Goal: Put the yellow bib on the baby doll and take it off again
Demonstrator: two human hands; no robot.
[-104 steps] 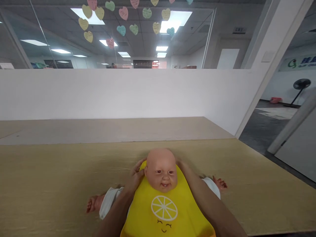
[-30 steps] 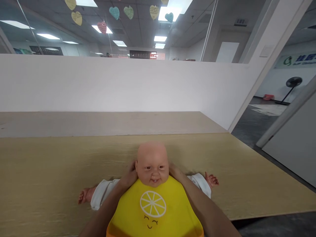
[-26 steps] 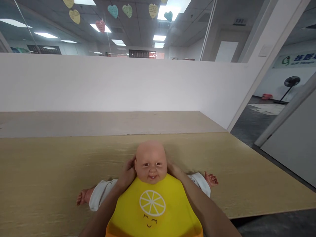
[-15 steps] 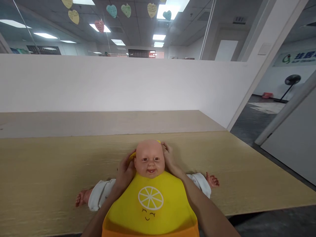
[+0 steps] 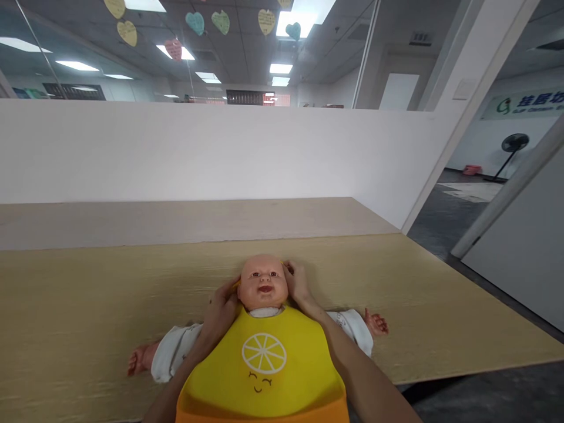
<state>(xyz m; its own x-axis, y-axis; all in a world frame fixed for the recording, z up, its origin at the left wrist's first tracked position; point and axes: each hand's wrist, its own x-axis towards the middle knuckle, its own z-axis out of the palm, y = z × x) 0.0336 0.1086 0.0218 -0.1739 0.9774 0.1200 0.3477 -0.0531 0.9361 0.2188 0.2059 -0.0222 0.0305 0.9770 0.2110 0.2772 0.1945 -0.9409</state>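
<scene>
A baby doll [image 5: 263, 284] in white sleeves lies face up on the wooden table [image 5: 88, 305], arms spread. Over its chest lies a yellow bib [image 5: 304, 352] with a white lemon slice, a smiling face and an orange lower edge. My left hand [image 5: 224, 305] is closed on one neck strap of the bib, beside the doll's head; a bit of yellow shows at the fingers. On the other side, my right hand [image 5: 298, 283] pinches the other strap near the doll's ear. The strap ends behind the head are hidden.
Behind the table stands a white partition [image 5: 211, 153] with a glass upper part bearing paper hearts [image 5: 221, 22]. To the right, the table edge drops to a dark floor; a doorway, a door [image 5: 520, 235] and a standing fan [image 5: 514, 143] are beyond.
The doll's head has tipped back, and its white collar now shows above the bib. Both hands stay beside the head, the right one slightly lower. The view has shifted a little.
</scene>
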